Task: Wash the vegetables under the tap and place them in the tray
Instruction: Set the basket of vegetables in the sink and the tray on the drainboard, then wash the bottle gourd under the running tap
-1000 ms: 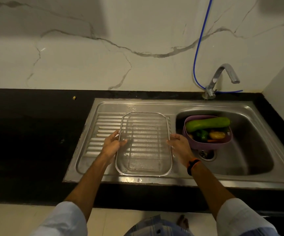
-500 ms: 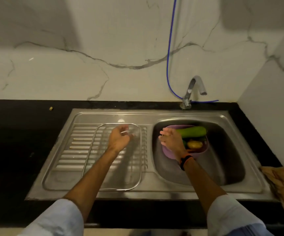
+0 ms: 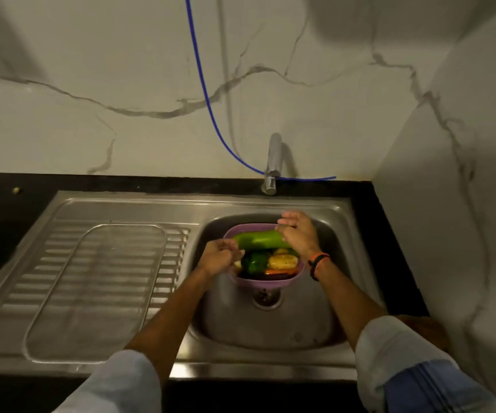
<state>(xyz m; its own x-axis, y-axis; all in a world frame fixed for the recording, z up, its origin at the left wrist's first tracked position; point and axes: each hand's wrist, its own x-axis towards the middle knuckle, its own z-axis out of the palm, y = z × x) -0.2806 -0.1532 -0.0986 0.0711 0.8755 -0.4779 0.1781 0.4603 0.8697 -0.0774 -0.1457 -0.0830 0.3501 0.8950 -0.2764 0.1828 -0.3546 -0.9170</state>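
A purple bowl [image 3: 266,285] stands in the sink basin [image 3: 270,326] and holds several vegetables. A long green gourd [image 3: 258,239] lies across its top, above a green pepper [image 3: 254,261], a yellow vegetable [image 3: 283,261] and an orange carrot [image 3: 279,271]. My left hand [image 3: 218,257] grips the gourd's left end. My right hand [image 3: 297,234] is on the gourd's right end, fingers stretched over it. The clear glass tray [image 3: 98,290] lies empty on the steel draining board to the left. The tap [image 3: 273,162] rises behind the basin; no water shows.
A blue hose [image 3: 208,99] runs down the marble wall to the tap's base. Black counter [image 3: 11,210] borders the sink at left and back. A white side wall [image 3: 455,234] closes in at right. The drain [image 3: 266,298] sits just in front of the bowl.
Both hands left the glass tray and moved right into the basin. They now hold the green gourd at its two ends. The view shifted right.
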